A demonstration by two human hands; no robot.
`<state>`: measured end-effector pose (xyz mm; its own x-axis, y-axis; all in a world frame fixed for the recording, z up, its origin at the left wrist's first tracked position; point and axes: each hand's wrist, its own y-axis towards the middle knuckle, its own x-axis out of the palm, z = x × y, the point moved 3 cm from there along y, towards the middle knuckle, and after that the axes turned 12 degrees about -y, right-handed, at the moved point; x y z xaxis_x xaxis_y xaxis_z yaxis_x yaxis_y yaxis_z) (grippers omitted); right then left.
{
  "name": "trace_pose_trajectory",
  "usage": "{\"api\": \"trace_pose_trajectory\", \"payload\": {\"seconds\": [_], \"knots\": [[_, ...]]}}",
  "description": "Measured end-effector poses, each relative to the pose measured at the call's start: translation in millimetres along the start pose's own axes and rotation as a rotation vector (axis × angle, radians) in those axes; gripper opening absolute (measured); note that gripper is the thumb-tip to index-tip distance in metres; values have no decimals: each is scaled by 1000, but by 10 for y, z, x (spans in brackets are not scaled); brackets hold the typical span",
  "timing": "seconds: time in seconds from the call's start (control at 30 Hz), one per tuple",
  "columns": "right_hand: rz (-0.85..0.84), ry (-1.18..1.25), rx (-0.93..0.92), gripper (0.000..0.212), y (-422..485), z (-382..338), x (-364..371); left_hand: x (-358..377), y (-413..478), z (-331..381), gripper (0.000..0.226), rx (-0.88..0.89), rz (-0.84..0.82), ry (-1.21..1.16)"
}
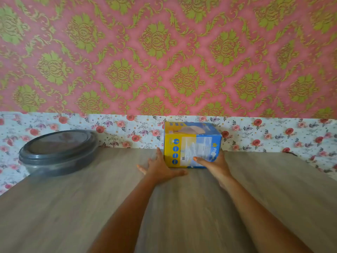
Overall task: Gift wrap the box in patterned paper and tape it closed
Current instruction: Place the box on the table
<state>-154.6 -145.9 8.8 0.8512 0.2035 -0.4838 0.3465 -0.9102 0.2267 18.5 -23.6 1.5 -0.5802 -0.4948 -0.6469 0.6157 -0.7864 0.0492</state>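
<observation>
- Head view is taken up by a wood-grain table (91, 207), seen from above with two bare forearms stretched forward across it.
- A blue and yellow printed box (189, 150) is seen at about 12 o'clock on the table, standing at the far edge against a floral band (264, 136) that runs along the foot of the wall.
- The left hand (160, 168) is laid flat on the table at the box's 9 o'clock side, palm down and fingers spread wide. Nothing is held by it. One fingertip is seen right against the box's left edge, though actual contact cannot be told.
- The right hand (216, 164) is set at the box's 4 o'clock corner. Its thumb (199, 159) is pressed on the near face, and the fingers are wrapped round the right side, so the corner is gripped between them.
- A round dark grey lidded container (58, 152) is placed at about 10 o'clock, well apart from the box, and overhangs the table's left edge.
- Pink wallpaper (164, 52) with green-gold ornament is seen above the floral band.
- Much of the picture is slightly blurred.
</observation>
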Motion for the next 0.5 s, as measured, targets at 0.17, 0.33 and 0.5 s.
{"api": "trace_pose_trajectory", "payload": {"seconds": [0.17,0.33,0.5], "knots": [[31,8,-14,98,241,173,86,119,425,-114,125,238,-89,-271],[0,71,-67,91,110,140,4,161,404,-169,105,280,-81,-234],[-102,47,-71,55,-98,24,-160,26,36,-38,79,201,-27,88]]}}
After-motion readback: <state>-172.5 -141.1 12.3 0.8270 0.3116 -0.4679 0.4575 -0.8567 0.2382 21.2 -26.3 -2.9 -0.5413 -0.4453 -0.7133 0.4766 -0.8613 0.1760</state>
